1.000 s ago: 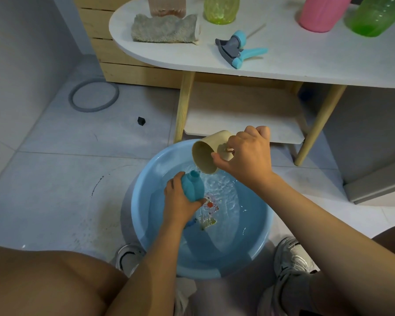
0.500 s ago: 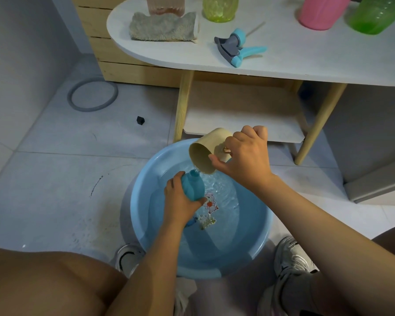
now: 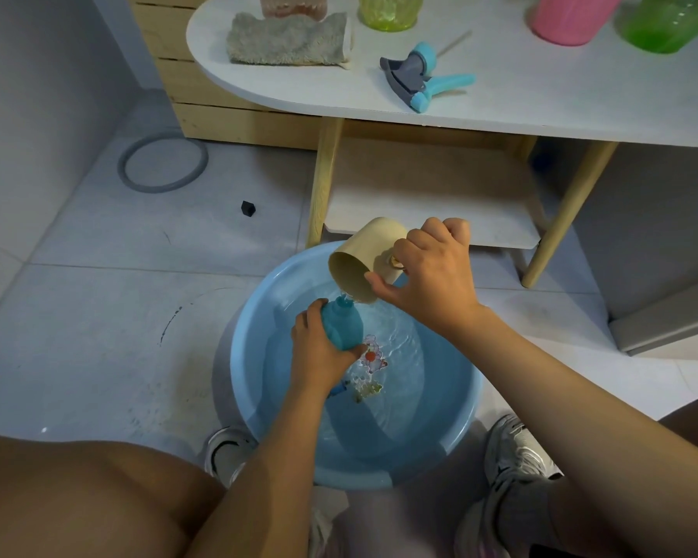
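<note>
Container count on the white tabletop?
4, all along the far edge, cropped by the frame: pale pink container behind the cloth, yellow-green container, bright pink container, green container at right. More may sit beyond the frame.

No legible text, brand or number. Basin (image 3: 452, 400) bottom bears coloured pictures only; mark on cup (image 3: 359, 263) too small to read.

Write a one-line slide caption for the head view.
Right hand tips a beige cup, trickling water into the teal bottle that the left hand holds over a blue basin of water.
</note>
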The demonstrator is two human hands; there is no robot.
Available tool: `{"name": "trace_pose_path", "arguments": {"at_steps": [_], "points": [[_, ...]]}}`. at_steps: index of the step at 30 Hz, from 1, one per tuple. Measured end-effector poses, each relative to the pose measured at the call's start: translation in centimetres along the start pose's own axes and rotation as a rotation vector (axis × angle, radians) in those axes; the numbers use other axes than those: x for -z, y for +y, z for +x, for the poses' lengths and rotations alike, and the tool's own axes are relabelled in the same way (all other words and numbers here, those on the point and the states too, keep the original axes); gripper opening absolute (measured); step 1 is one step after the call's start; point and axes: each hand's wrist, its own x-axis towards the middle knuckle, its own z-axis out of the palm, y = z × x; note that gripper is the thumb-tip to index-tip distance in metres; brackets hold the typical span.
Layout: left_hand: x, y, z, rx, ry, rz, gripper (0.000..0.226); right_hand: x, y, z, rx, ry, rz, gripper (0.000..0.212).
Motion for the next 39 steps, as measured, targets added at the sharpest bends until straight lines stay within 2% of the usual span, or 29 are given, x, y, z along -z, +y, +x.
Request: {"name": "trace_pose_path", "arguments": {"at_steps": [20,39], "points": [[-0.12,-0.05,0.05,-0.008,0.002,0.018,0.093,0.06,0.09,-0.31,0.129,0.055,0.022,0.040],[-0.20,0.43,0.10,0.002,0.012,-0.011,0.093,-0.04,-0.11,-0.49,0.136,0.079,0.018,0.037]]}}
